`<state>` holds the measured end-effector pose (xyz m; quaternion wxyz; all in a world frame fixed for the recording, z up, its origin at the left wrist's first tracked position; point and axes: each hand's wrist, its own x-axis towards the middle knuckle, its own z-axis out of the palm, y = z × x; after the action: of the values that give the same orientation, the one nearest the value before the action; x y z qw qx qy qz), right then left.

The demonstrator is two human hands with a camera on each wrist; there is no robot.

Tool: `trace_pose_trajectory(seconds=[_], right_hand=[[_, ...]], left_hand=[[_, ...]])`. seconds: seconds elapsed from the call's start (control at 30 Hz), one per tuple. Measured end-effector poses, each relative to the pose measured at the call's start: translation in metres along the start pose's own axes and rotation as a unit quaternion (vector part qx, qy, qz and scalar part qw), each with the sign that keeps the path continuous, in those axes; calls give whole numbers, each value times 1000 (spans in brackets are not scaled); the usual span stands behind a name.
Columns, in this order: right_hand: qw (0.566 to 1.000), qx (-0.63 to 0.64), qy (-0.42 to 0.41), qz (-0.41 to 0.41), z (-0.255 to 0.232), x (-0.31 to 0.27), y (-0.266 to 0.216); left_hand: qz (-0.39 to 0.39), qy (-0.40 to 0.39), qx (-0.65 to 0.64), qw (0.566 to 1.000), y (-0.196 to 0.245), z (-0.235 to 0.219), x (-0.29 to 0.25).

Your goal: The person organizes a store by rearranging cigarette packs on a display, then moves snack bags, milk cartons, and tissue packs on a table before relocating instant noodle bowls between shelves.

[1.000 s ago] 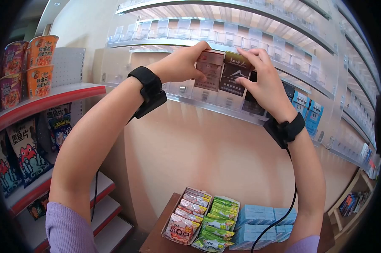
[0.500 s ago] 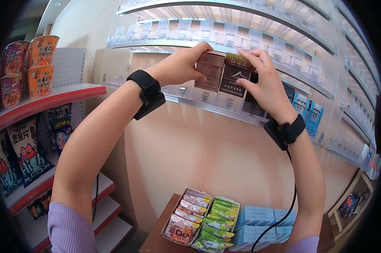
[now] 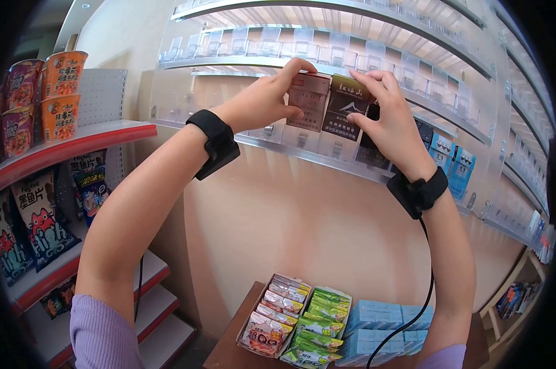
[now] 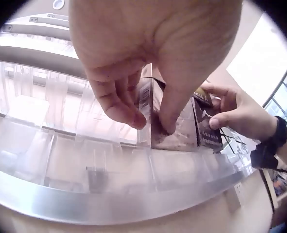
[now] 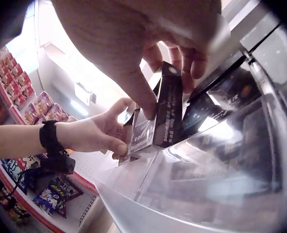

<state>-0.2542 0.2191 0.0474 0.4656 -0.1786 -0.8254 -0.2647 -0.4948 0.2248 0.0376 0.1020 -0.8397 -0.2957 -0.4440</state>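
Note:
My left hand (image 3: 262,98) holds a reddish-brown cigarette pack (image 3: 307,109) by its side, thumb on the front and fingers behind. Beside it, my right hand (image 3: 393,126) grips a dark cigarette pack (image 3: 341,120) with a gold-green top and a white mountain mark, its thumb pressed on the front. Both packs stand side by side at a clear display shelf (image 3: 278,146). In the left wrist view, the left thumb lies across the front of the reddish-brown pack (image 4: 182,131). The right wrist view shows the dark pack (image 5: 168,111) pinched between thumb and fingers.
Right of the hands, blue packs (image 3: 459,172) stand on the same shelf. Clear racks (image 3: 302,43) rise above. At left, a red-edged shelf (image 3: 106,134) carries noodle cups (image 3: 63,74) and snack bags (image 3: 41,227). Below are boxes of snack packets (image 3: 269,332) and light-blue boxes (image 3: 370,347).
The reddish-brown pack has tipped slightly, so less of its top shows now. My right hand keeps its hold on the dark pack with hardly any movement.

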Motion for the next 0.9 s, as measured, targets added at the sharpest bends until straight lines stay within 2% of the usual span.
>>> trace_pose_trajectory(seconds=[0.13, 0.53, 0.6, 0.73, 0.8, 0.9], right_hand=[[1000, -3, -1, 1, -1, 0, -1], [1000, 6, -9, 20, 0, 0, -3], [1000, 7, -10, 21, 0, 0, -4], [1000, 0, -12, 8, 2, -1, -2], [1000, -2, -9, 2, 3, -1, -2], [1000, -3, -5, 9, 2, -1, -3]], left_hand=[[17, -1, 9, 1000, -2, 1, -4], [0, 7, 9, 1000, -5, 4, -7], [61, 33, 39, 997, -10, 6, -6], [38, 23, 49, 998, -6, 6, -10], [-31, -1, 56, 998, 1, 4, -12], [8, 22, 77, 997, -4, 6, -11]])
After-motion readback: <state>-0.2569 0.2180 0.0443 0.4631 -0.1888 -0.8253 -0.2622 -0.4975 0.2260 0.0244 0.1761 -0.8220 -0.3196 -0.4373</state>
